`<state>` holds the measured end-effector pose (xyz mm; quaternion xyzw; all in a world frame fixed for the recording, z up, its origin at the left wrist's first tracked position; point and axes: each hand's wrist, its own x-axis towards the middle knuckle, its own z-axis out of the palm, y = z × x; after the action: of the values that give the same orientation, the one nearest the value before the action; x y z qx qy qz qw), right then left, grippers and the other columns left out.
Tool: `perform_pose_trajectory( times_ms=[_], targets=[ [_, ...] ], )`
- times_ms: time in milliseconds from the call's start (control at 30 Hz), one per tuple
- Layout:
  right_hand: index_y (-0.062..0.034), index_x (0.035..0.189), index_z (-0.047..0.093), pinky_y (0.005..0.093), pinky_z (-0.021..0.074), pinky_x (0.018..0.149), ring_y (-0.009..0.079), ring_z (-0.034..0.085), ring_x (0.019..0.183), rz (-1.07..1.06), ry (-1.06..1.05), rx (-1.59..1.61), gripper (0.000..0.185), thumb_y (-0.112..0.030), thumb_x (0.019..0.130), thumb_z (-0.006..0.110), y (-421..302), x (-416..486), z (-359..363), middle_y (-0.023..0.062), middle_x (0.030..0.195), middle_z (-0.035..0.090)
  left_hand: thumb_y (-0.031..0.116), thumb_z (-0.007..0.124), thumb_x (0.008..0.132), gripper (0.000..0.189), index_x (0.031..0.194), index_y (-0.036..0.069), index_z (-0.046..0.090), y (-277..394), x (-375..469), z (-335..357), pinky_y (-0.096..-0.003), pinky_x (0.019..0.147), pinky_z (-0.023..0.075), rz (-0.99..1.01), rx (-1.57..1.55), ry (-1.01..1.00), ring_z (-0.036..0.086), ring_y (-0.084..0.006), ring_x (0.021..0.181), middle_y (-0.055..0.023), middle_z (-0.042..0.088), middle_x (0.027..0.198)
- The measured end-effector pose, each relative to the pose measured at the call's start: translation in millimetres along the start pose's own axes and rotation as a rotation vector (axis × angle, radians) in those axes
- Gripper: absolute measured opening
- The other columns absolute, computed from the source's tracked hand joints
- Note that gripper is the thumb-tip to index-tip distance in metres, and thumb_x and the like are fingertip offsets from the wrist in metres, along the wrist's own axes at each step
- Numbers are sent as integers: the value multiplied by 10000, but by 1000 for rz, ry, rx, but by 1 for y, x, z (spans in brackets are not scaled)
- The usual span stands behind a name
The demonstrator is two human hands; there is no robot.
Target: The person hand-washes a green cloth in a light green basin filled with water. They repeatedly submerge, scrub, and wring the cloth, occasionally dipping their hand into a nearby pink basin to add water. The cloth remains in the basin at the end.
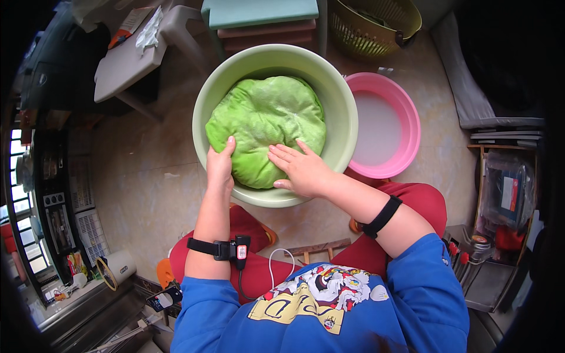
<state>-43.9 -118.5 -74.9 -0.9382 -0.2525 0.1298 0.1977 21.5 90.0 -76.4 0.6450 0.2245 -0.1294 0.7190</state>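
A damp-looking, bright green plush cushion (269, 114) lies in a large pale green plastic basin (342, 119) in front of me. My left hand (220, 163) grips the cushion's near left edge, thumb on top and the fingers hidden below or behind it. My right hand (302, 170) rests on the cushion's near right part with its fingers spread, palm down. To the right of the green basin, a pink plastic basin (411, 125) holds cloudy, whitish water.
A yellow-green slotted basket (366, 33) stands at the back right. Stacked plastic stools (264, 13) are behind the green basin, and a grey plastic chair (128, 70) is at the back left. A small wooden stool (318, 249) shows between my legs.
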Motion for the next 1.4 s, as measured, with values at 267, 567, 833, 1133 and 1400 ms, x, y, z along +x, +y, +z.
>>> perform_pose_trajectory(
  times_ms=[267, 567, 833, 1133, 1400],
  targets=[
    [-35, 1147, 618, 435, 468, 926, 363, 599, 1049, 443, 125, 384, 305, -162, 887, 521, 27, 0, -42, 195, 1072, 656, 250, 647, 923, 533, 1353, 2, 456, 1, 4, 0, -357, 999, 413, -87, -49, 74, 524, -228, 1185, -114, 536, 1329],
    [-1, 1297, 500, 367, 443, 993, 306, 574, 1166, 497, 477, 630, 391, -117, 925, 527, 58, -2, -54, 200, 1227, 601, 301, 666, 910, 540, 1327, 6, 491, -1, 2, -4, -389, 996, 435, -143, -21, -80, 554, -257, 1155, -130, 577, 1276],
    [8, 1301, 488, 391, 436, 990, 336, 573, 1150, 444, 569, 760, 417, -174, 928, 522, 71, 5, -41, 222, 1234, 590, 319, 577, 960, 505, 1349, 20, 458, -3, 3, -3, -454, 975, 470, -242, -179, -49, 566, -291, 1152, -151, 561, 1296],
    [16, 1245, 536, 364, 467, 937, 280, 614, 1082, 454, 469, 825, 377, -187, 926, 549, 59, 7, -44, 195, 1163, 631, 402, 506, 985, 536, 1360, 24, 444, 11, -11, 5, -446, 1003, 446, -295, -359, -197, 535, -287, 1198, -134, 541, 1330],
    [5, 961, 636, 350, 521, 729, 234, 656, 781, 347, 232, 883, 229, -202, 866, 664, 34, 7, -45, 145, 912, 677, 403, 496, 989, 540, 1364, 18, 434, 15, -20, 14, -428, 995, 455, -238, -346, -218, 546, -274, 1187, -131, 546, 1324]
  ],
)
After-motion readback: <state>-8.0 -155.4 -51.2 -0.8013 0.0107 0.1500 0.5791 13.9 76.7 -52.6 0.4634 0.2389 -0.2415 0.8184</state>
